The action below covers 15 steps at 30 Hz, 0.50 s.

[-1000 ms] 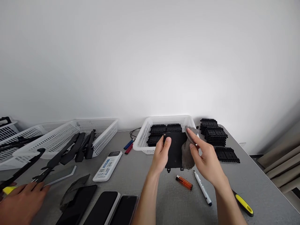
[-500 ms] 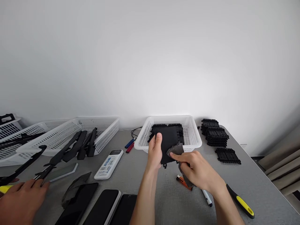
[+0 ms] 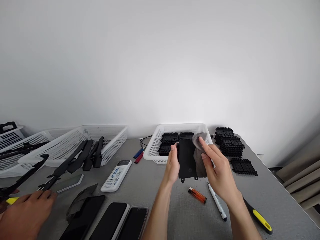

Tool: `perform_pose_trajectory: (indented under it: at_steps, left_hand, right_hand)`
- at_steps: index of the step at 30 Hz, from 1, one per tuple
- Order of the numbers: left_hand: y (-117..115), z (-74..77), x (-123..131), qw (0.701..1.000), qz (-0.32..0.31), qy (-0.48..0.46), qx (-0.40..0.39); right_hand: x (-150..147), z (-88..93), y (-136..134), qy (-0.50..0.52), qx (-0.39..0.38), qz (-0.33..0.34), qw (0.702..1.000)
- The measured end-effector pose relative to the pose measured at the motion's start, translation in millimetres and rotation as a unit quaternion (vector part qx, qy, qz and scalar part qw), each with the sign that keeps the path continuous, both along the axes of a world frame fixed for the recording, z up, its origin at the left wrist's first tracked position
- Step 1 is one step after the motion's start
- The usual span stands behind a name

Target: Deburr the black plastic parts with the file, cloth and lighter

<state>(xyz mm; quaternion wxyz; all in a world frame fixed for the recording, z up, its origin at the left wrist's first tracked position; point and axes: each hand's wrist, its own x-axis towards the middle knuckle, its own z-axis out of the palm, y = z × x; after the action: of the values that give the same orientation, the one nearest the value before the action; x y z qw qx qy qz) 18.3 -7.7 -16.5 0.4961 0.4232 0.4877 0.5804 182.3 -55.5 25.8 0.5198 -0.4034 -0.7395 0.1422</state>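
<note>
My left hand (image 3: 173, 164) grips the left edge of a flat black plate (image 3: 187, 160), held upright just in front of the white basket (image 3: 153, 150). My right hand (image 3: 215, 166) presses a grey cloth (image 3: 199, 159) against the plate's right side, fingers stretched over the cloth. Several ridged black parts (image 3: 170, 137) lie inside the basket behind the plate.
An orange lighter (image 3: 197, 195), a white marker (image 3: 217, 201) and a yellow-handled tool (image 3: 259, 216) lie on the grey table (image 3: 180, 213). Stacked black parts (image 3: 231, 144) stand right. Left: a remote (image 3: 116, 175), phones (image 3: 110, 221), long baskets (image 3: 75, 144) and another person's hand (image 3: 27, 210).
My right hand has swept the cloth from the plate's lower edge up to its upper right. The plate has turned more edge-on and shifted slightly right.
</note>
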Motion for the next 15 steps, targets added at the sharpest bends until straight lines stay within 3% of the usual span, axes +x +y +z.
perform_pose_trajectory:
  at_steps: [3,8,11,15]
  left_hand:
    - [-5.0,2.1,6.0,0.995,-0.039,0.080,0.033]
    - [-10.1,2.8,12.9,0.984,-0.049,0.152,0.074]
    - [-11.1,0.6,13.6,0.985,-0.046,0.148,0.078]
    - [-6.0,-6.1,11.3,0.994,-0.025,0.088,0.058]
  right_hand:
    - [-8.5,-7.8,6.8,-0.024,0.008,-0.041,0.999]
    - [-18.0,-19.3,13.0,-0.071,0.052,-0.125,0.988]
    - [-18.6,-17.6,12.9,-0.114,0.082,-0.112,0.984]
    - [-16.2,-9.9,10.6,-0.169,0.088,-0.037,0.981]
